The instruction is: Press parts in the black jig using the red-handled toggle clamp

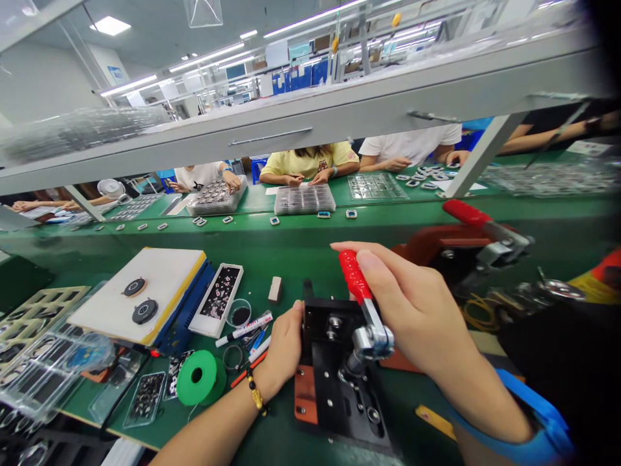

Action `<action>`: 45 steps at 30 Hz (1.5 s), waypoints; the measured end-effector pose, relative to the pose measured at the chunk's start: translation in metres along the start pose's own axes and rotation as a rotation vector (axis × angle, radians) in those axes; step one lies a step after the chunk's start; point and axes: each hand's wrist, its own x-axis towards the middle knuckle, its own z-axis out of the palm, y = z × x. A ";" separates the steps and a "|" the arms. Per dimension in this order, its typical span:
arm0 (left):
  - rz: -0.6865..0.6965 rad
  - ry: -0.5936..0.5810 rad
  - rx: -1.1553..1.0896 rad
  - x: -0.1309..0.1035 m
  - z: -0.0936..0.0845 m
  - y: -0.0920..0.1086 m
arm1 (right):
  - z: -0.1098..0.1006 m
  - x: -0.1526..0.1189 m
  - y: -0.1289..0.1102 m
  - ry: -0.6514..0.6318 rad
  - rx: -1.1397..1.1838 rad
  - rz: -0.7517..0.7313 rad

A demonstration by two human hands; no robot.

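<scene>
One camera only, worn on the person's head, looks forward and steeply down over the green bench [291, 249]. It sits close above the black press jig [339, 375] at bottom centre. Farther off, it faces people seated across the line, under a grey shelf [301, 123].

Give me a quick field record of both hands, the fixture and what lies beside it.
right hand: wrapped around the red lever handle of the toggle clamp
left hand: pressed against the left edge of the black clamp fixture
lever: tilted up and to the left
left of fixture: green spool, white marker pen, small clear dish
behind right hand: second red-handled clamp
far side of bench: other people sorting parts in clear trays
</scene>
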 end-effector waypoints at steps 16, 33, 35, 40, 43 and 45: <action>0.007 -0.024 0.009 0.000 -0.001 0.007 | 0.000 0.001 0.000 0.016 -0.011 -0.022; 0.188 -0.023 0.050 -0.009 -0.001 0.006 | 0.002 0.003 0.004 0.070 -0.056 -0.089; 0.183 -0.006 0.019 -0.009 0.000 0.004 | 0.002 0.002 0.005 0.077 -0.053 -0.096; 0.275 -0.024 0.014 -0.013 -0.004 0.008 | 0.002 0.002 0.005 0.066 -0.053 -0.073; 0.332 -0.079 0.010 -0.015 -0.009 0.015 | 0.002 0.003 0.003 0.063 -0.077 -0.030; 0.336 -0.103 0.002 -0.015 -0.009 0.016 | 0.002 0.004 0.001 0.060 -0.088 -0.010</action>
